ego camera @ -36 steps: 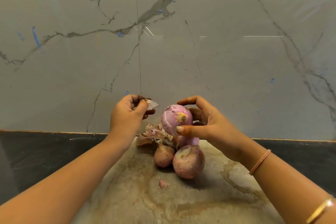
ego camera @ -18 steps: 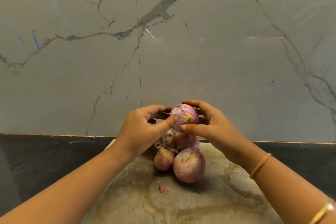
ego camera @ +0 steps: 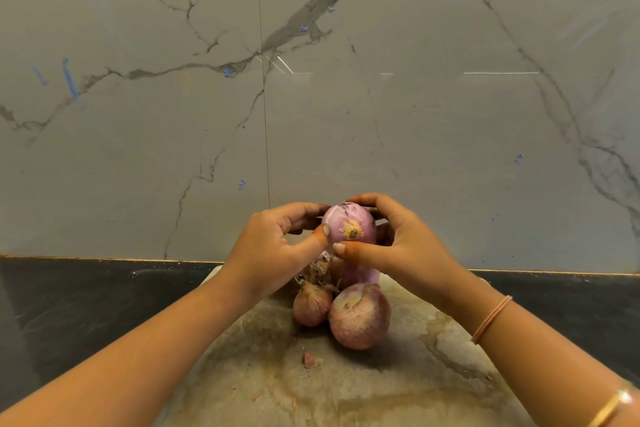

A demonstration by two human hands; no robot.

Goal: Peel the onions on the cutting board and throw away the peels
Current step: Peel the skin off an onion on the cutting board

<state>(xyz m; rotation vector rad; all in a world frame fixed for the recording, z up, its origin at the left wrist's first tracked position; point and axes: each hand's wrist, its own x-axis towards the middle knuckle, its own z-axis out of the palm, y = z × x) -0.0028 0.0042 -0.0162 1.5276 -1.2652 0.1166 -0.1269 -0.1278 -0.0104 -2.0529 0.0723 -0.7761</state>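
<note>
A pink, mostly peeled onion [ego camera: 348, 229] is held above the cutting board [ego camera: 363, 388], root end toward me. My right hand [ego camera: 398, 246] grips it with fingers over the top and thumb below. My left hand [ego camera: 277, 246] holds its left side, thumb tip on the skin and fingers curled behind. On the board below lie a large unpeeled onion [ego camera: 360, 315], a small unpeeled onion [ego camera: 311, 303] and a peeled onion [ego camera: 356, 276] partly hidden behind my hands. Dry peels [ego camera: 318, 269] sit behind the small onion.
A small peel scrap [ego camera: 310, 360] lies on the stained board in front of the onions. The board rests on a dark countertop [ego camera: 86, 305] against a grey marble wall [ego camera: 311, 97].
My left hand, which held a piece of peel off to the left, has come back to the onion and now holds its left side. The onion sits slightly higher in my right hand.
</note>
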